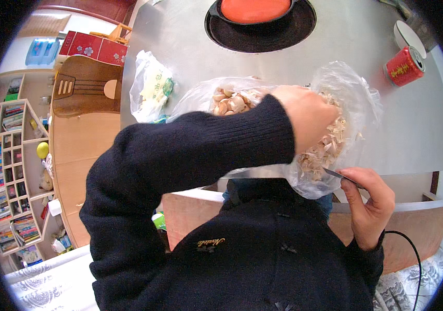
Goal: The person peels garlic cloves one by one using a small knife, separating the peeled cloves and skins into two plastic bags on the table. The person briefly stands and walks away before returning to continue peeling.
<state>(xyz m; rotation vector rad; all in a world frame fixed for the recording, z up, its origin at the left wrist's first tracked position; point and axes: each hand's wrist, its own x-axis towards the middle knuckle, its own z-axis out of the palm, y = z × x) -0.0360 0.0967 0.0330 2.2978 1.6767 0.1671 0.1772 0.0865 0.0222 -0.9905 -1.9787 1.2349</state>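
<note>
My left hand (pixel 310 116) reaches across to the right, over a clear plastic bag (pixel 361 103) strewn with papery garlic skins (pixel 320 155). Its fingers point down and away from view, so whatever they may hold is hidden. Between thumb and fingers, my right hand (pixel 373 204) grips a small knife (pixel 334 173), its blade tip over the near edge of the skins. Unpeeled garlic cloves (pixel 233 102) lie in another clear plastic bag (pixel 190 95) to the left, partly covered by my left sleeve.
The metal tabletop (pixel 396 128) carries a red drink can (pixel 405 67) and a white bowl (pixel 408 38) at right. A red-orange pan (pixel 255 9) sits in a round black recess (pixel 260 37). A crumpled plastic bag (pixel 149 89) lies at left, near a wooden chair (pixel 85 87).
</note>
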